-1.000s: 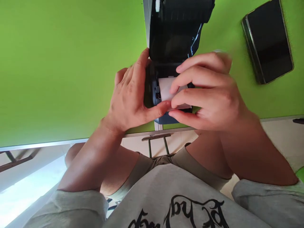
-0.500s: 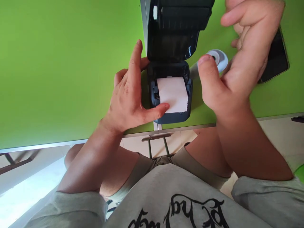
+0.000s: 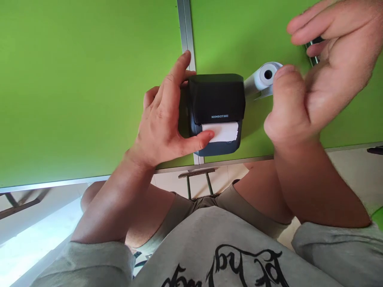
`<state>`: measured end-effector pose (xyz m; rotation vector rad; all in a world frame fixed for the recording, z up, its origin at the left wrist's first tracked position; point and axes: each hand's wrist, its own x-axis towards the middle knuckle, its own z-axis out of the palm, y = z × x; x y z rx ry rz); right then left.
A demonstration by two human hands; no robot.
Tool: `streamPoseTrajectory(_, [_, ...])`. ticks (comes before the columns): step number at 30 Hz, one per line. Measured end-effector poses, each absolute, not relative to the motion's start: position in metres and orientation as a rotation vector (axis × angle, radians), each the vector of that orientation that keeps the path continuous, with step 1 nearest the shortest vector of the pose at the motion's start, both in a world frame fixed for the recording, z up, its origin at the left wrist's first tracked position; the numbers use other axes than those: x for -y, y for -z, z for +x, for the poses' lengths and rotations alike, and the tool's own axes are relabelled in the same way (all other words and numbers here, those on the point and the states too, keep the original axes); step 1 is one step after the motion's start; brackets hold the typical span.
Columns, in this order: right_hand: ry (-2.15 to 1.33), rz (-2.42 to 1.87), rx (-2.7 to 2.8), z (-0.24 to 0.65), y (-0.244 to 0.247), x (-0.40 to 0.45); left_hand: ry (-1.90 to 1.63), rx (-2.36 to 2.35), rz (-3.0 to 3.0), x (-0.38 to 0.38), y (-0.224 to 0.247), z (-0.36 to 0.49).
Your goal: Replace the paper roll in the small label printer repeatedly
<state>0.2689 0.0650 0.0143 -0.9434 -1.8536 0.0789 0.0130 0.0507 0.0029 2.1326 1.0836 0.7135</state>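
Note:
A dark label printer (image 3: 218, 95) sits near the table's front edge with its lid down. From under the lid, a white paper strip (image 3: 226, 131) lies out over the front of the printer. My left hand (image 3: 164, 119) braces the printer's left side, its thumb pressing the strip's left part and its fingers along the side and back corner. To the right, my right hand (image 3: 326, 79) hovers over the table, fingers stretched and thumb apart, holding nothing. Between it and the printer lies a white paper roll (image 3: 263, 77) with a dark hole in its core, partly behind my right thumb.
The green table (image 3: 89, 87) has a metal seam strip (image 3: 186, 32) running beneath the printer. A dark phone (image 3: 311, 54) lies mostly hidden behind my right hand. My legs and a stool frame (image 3: 197, 173) are below the table's front edge.
The printer's lid has swung down from raised to closed, covering most of the paper. My right hand has moved right, uncovering more of the roll. My left hand has stayed in place.

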Motion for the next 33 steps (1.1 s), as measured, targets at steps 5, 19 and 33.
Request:
streamPoseTrajectory(5, [0.015,-1.031,2.031,0.267,-0.018,-0.061,-0.705,-1.057,2.34,-0.05,-0.003,0.01])
streamPoseTrajectory(19, [-0.174,-1.466,2.26,0.258,-0.039,-0.05,-0.771,-1.117,2.194,-0.049,-0.005,0.014])
streamPoseTrajectory(33, [-0.103,-1.477,2.226,0.255,-0.03,-0.05,-0.733,-1.136,2.157,-0.05,-0.005,0.014])
